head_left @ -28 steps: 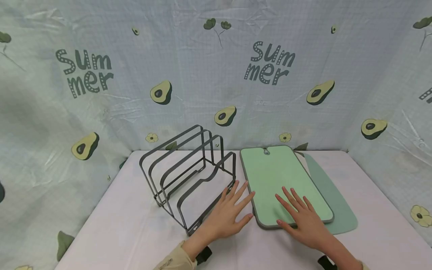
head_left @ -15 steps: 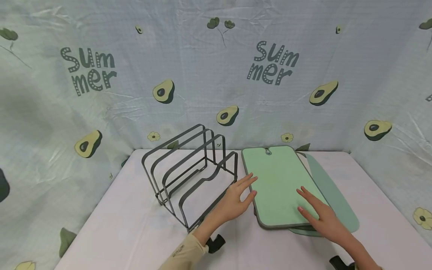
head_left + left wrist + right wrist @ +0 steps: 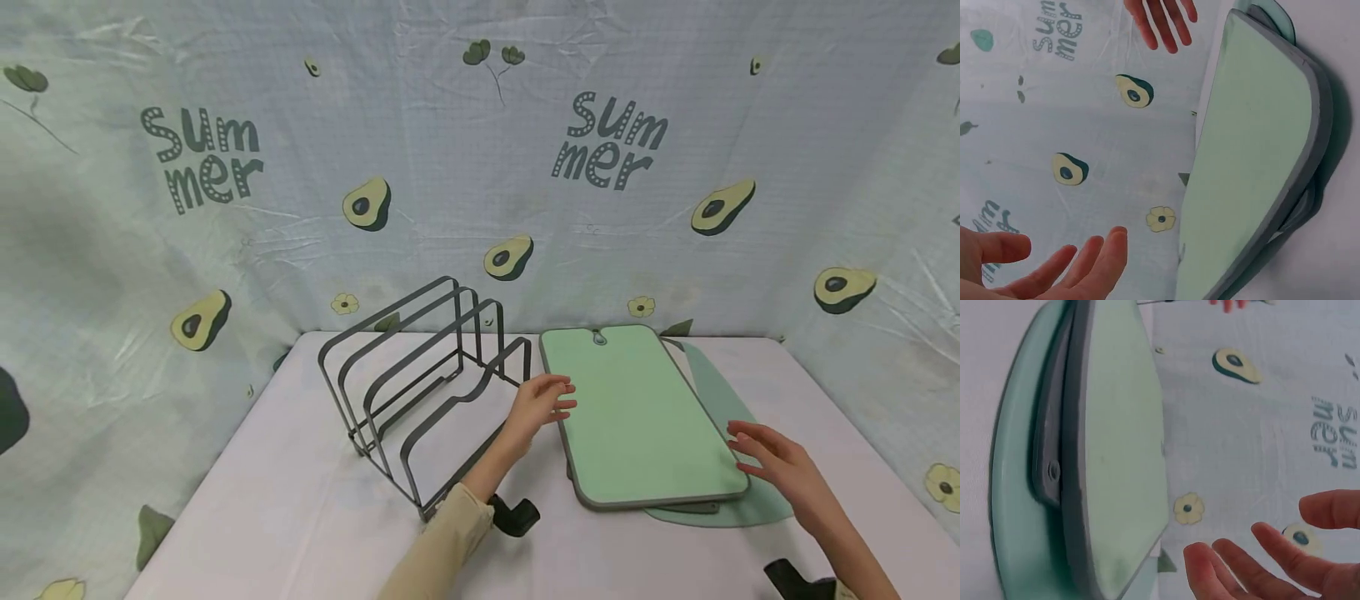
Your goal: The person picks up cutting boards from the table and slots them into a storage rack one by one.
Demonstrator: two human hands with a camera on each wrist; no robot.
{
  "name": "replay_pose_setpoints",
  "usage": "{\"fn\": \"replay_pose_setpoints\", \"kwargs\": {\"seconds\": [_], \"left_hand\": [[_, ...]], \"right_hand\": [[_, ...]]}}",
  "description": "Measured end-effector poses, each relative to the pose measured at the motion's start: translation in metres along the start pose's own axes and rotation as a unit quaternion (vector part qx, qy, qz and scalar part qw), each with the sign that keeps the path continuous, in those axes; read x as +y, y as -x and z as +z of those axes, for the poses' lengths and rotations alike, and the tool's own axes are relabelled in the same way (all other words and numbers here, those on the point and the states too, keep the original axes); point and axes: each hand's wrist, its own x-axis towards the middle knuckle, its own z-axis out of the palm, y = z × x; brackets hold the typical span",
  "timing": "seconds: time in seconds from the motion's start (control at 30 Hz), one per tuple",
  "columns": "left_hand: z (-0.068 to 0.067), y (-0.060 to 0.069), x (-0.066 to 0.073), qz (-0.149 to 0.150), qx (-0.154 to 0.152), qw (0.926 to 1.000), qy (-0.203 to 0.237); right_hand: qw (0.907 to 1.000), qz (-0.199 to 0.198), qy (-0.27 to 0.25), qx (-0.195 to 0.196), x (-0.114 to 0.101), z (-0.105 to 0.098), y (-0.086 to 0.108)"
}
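Observation:
A pale green chopping board [image 3: 645,425] with a grey rim lies on top of other flat pieces. Beneath it a teal flat board [image 3: 722,392] sticks out to the right, and a grey piece with a small hole [image 3: 1052,447] shows between them in the right wrist view. By the green board's left edge is my left hand [image 3: 536,407], fingers loosely bent and holding nothing. My right hand [image 3: 783,467] hovers just beyond its right edge, likewise holding nothing. In both wrist views the fingers stand apart from the board.
To the left of the boards stands a dark metal rack [image 3: 429,425] with several upright loops, close to my left forearm. A pale table [image 3: 300,517] carries everything. Behind it hangs a cloth [image 3: 420,150] printed with avocados.
My right hand has moved right, from above the green board to beyond its right edge. The left hand has risen slightly and turned its palm toward the board. Boards and rack stay put.

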Motion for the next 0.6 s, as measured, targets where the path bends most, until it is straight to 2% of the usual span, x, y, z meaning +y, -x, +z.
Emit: {"fn": "replay_pose_setpoints", "kwargs": {"seconds": [0.03, 0.1, 0.23, 0.3, 0.4, 0.47, 0.53, 0.6], "left_hand": [[0.001, -0.003, -0.002, -0.024, 0.002, 0.9995, 0.02], [0.002, -0.011, -0.008, -0.057, 0.007, 0.997, 0.052], [0.002, -0.027, -0.019, -0.093, 0.032, 0.9891, 0.11], [0.002, -0.034, -0.024, -0.102, 0.054, 0.9844, 0.134], [0.002, -0.042, -0.029, -0.115, 0.085, 0.9758, 0.165], [0.001, -0.045, -0.032, -0.115, 0.095, 0.973, 0.176], [0.002, -0.048, -0.034, -0.116, 0.101, 0.9702, 0.187], [0.004, -0.052, -0.036, -0.112, 0.103, 0.9711, 0.184]], "right_hand": [[0.9995, 0.013, -0.027, -0.005, 0.005, -0.004, -0.001], [0.9982, 0.04, -0.045, -0.011, 0.012, -0.01, -0.003], [0.9935, 0.07, -0.089, -0.019, 0.021, -0.02, -0.004], [0.9893, 0.075, -0.123, -0.026, 0.023, -0.023, -0.004], [0.9738, 0.079, -0.208, -0.049, 0.028, -0.029, -0.004], [0.9623, 0.081, -0.251, -0.067, 0.032, -0.032, -0.003], [0.9543, 0.091, -0.273, -0.083, 0.035, -0.034, -0.003], [0.9509, 0.102, -0.278, -0.09, 0.038, -0.036, -0.003]]}}
